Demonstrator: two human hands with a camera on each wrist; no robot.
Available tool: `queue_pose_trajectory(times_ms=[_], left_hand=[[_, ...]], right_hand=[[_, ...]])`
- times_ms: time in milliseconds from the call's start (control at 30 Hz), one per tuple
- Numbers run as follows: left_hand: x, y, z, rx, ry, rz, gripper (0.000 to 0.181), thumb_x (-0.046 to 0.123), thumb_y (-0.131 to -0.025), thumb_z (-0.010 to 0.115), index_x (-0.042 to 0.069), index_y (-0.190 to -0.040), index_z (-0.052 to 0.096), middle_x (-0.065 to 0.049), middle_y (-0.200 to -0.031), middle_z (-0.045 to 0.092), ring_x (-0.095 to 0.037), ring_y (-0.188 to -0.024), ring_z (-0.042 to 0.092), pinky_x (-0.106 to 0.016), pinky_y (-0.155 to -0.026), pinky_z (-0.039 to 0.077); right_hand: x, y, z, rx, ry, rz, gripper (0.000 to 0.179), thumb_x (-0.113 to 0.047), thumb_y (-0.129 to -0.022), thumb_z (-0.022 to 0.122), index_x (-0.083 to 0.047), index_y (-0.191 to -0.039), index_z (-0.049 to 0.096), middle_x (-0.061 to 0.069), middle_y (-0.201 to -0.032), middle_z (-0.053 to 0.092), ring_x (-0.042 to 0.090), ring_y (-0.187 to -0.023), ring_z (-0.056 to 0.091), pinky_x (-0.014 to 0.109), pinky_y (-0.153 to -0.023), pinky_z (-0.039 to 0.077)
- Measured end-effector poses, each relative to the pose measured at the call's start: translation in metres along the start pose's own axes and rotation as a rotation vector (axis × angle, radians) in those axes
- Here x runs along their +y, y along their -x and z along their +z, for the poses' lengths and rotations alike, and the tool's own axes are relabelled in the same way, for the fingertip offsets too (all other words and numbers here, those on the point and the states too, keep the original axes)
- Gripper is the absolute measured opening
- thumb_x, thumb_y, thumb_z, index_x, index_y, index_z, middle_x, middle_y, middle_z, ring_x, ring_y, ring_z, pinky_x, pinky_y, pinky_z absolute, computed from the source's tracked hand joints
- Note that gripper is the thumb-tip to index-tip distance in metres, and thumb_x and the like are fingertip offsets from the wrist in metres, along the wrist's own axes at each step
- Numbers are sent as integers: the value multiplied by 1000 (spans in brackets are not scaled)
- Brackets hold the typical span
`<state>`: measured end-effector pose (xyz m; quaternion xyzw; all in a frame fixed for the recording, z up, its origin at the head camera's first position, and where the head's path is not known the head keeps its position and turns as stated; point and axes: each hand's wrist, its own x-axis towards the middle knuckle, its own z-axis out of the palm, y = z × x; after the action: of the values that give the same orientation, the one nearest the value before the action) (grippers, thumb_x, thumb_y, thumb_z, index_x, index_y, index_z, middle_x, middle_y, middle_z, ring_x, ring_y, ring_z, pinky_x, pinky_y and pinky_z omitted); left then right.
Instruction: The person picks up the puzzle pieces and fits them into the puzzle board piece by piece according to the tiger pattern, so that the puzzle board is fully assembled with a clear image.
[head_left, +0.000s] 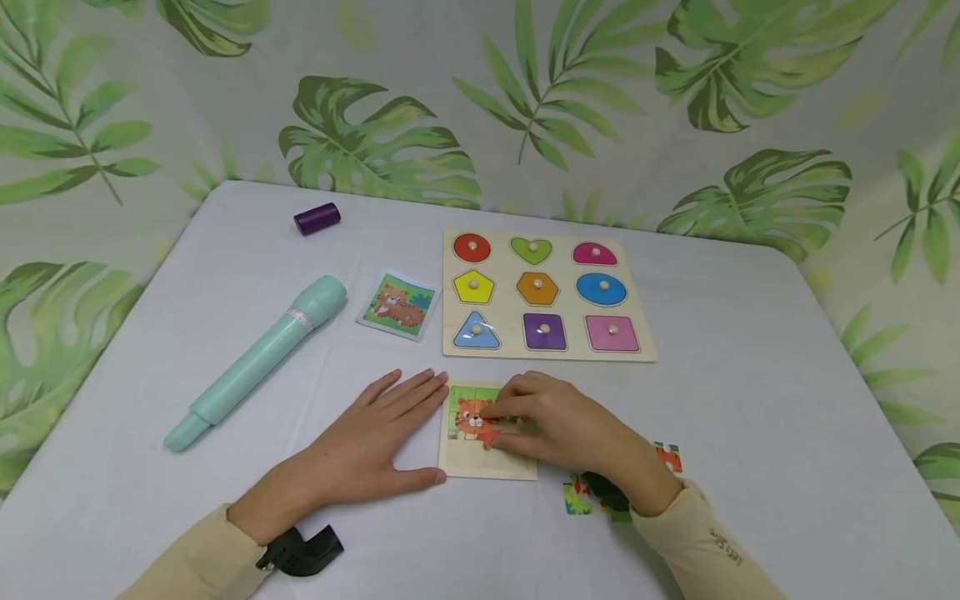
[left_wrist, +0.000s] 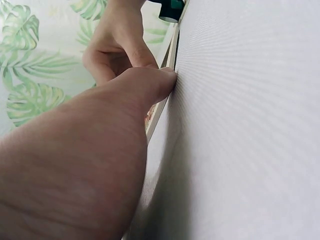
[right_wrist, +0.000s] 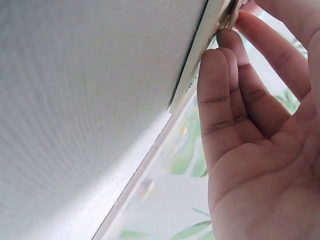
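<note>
A small wooden jigsaw board (head_left: 486, 467) lies on the table, its upper part filled with pieces that form an orange tiger on green. My left hand (head_left: 382, 433) rests flat at the board's left side, fingers straight, with fingertips and thumb tip right at its edge. Over the picture, my right hand (head_left: 558, 423) pinches a jigsaw piece (right_wrist: 233, 16) between thumb and index finger. That piece overlaps the tiger in the head view, and the fingers partly hide the board's right side. Several loose jigsaw pieces (head_left: 577, 497) lie near the right wrist, partly covered by it.
Behind the hands lies a wooden shape board (head_left: 550, 346) with knobbed coloured shapes. A tiger picture card (head_left: 399, 306) is left of it. Farther left are a mint-green tube-shaped object (head_left: 255, 362) and a purple cylinder (head_left: 317, 218). Leaf-patterned cloth (head_left: 420, 50) surrounds the white table.
</note>
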<state>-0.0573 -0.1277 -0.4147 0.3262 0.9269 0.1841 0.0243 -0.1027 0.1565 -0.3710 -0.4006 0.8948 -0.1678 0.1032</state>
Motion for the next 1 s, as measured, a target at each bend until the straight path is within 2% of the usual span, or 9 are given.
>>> queue_pose_trajectory(times_ms=[533, 800, 1000], left_hand=[[0, 1, -2, 8, -8, 5, 97, 67, -91, 64, 11, -162, 32, 0, -170, 27, -19, -159, 20, -47, -130, 11], [0, 2, -3, 9, -8, 0, 97, 67, -90, 64, 10, -162, 32, 0, -170, 28, -19, -159, 21, -47, -130, 12], [0, 2, -2, 12, -7, -5, 97, 67, -90, 64, 10, -162, 32, 0, -170, 27, -19, -159, 20, -47, -130, 11]], right_hand=[[-4, -1, -2, -11, -23, 40, 32, -38, -92, 79, -26, -122, 79, -10, -110, 67, 5, -96, 54, 24, -83, 55], [-5, -2, -2, -2, -33, 36, 32, -37, -91, 79, -25, -121, 78, -11, -113, 67, 6, -103, 58, 29, -94, 57], [0, 1, -10, 21, -104, 46, 31, -34, -93, 78, -25, -123, 76, -12, -116, 69, 6, -106, 60, 29, -91, 58]])
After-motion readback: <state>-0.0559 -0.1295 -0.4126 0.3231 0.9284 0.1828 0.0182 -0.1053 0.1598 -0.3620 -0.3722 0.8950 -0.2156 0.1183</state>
